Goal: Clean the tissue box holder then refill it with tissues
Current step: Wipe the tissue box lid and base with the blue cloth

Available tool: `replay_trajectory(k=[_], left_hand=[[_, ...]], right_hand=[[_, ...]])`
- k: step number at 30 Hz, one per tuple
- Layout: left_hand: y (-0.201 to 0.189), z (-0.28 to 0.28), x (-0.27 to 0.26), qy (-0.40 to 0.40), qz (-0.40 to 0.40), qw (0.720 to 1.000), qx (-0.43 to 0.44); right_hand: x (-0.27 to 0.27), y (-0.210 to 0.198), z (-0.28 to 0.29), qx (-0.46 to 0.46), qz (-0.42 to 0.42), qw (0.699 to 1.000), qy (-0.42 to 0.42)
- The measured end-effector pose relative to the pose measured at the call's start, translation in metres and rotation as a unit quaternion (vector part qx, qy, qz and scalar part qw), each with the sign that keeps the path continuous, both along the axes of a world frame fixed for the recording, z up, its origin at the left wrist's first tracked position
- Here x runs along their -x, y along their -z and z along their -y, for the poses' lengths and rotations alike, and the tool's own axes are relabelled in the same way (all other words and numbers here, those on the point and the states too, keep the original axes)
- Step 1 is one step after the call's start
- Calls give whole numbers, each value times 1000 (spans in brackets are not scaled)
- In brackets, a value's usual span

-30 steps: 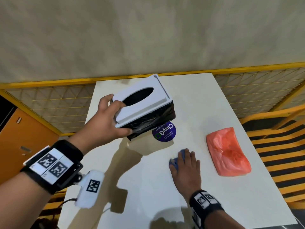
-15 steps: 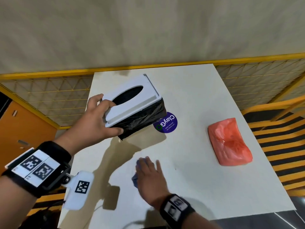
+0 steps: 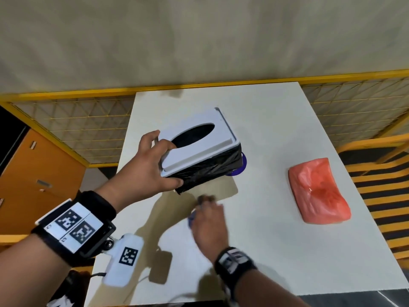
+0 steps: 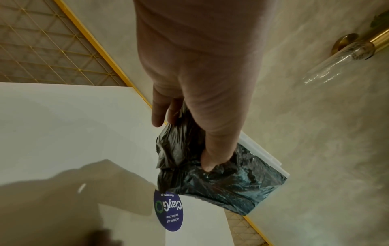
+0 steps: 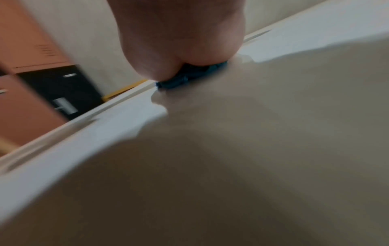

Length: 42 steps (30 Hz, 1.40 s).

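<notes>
My left hand grips the tissue box holder by its near end and holds it tilted above the white table. The holder has a white lid with a dark oval slot and a body wrapped in black plastic; my thumb presses into that wrap. My right hand lies flat on the table below the holder and presses a blue cloth under its palm. The hand is blurred by motion. A red tissue pack lies at the right of the table.
A round purple sticker on the table sits partly under the raised holder. A yellow-framed mesh railing runs behind and beside the table. An orange cabinet stands at the left. The table's near edge is close to my right wrist.
My right hand has slid the blue cloth leftward across the table, from near the tissue pack to below the holder. My left hand keeps the holder raised.
</notes>
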State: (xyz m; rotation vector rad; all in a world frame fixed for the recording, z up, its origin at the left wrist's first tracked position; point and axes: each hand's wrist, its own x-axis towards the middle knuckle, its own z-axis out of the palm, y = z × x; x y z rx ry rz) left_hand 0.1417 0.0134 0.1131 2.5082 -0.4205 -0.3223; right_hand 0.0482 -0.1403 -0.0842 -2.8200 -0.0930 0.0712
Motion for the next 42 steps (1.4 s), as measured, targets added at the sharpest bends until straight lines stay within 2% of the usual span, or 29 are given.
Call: replay_trajectory(k=[2,4,8,12,15,19,22,24,27,30,33,35,38,40,42], left_hand=[[0,-1,2,6,0,1000,-9],[0,-2,2,19,4,1000,-20],[9,10,1,67,5,997,-49],[36,43,4,148,17,985,-85],[65,65,8,181,16,979,-89],[99,84,11,178,15,978,-107],[112,92,13,150,19,981,-121],[117,95,14,128,12,983,-128],[125,92,15,111,2,987,-113],[124,83,25,83,-8,994,-71],[110,70,50,26,16,999,-25],[102,57,77,66,-1,997,42],[98,45,117,154,-57,979,119],[102,41,133,130,-60,979,148],[107,31,137,79,-56,979,180]], right_hand=[[17,0,-52,6,-5,993,-119],[41,1,-76,5,-33,977,-213],[70,0,-44,49,-19,961,-272],[89,3,30,52,-50,972,-225],[110,2,82,52,-37,983,-172],[128,-2,121,75,47,990,-113],[131,-5,138,78,13,991,-105],[126,-13,142,-1,-55,992,-109],[109,-32,143,-147,-121,980,-56],[84,-62,141,-287,-162,943,45],[62,-76,136,-418,-200,879,111],[54,-83,126,-475,-229,839,135],[43,-96,102,-541,-269,786,132],[38,-97,88,-573,-305,753,109],[32,-98,75,-560,-345,750,61]])
